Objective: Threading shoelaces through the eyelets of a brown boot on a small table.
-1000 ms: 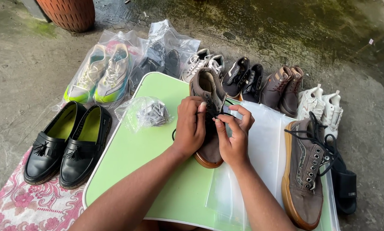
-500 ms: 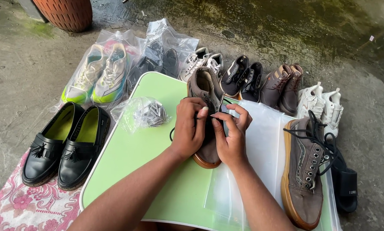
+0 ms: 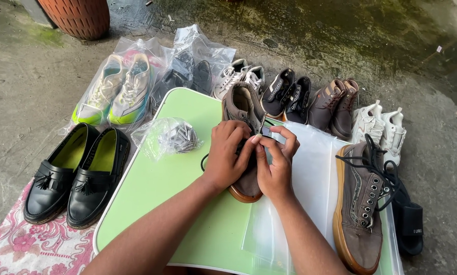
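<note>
Both hands, left hand [image 3: 228, 155] and right hand [image 3: 275, 163], clasp a brown suede shoe [image 3: 242, 109]; gum-rubber sole.

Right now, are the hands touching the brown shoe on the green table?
Touching. The head view shows the left hand lying over the brown shoe on the green table, with the right hand pressed beside it on the laces.

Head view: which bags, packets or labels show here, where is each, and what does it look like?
Clear bag: on the ground, far left, holding white and neon-green trainers.
Second clear bag: right of it, holding dark shoes.
Small clear packet: on the green table, crumpled, with small grey pieces inside.
Flat clear bag: on the table beside the right hand, empty.
No signs or screens.
</note>
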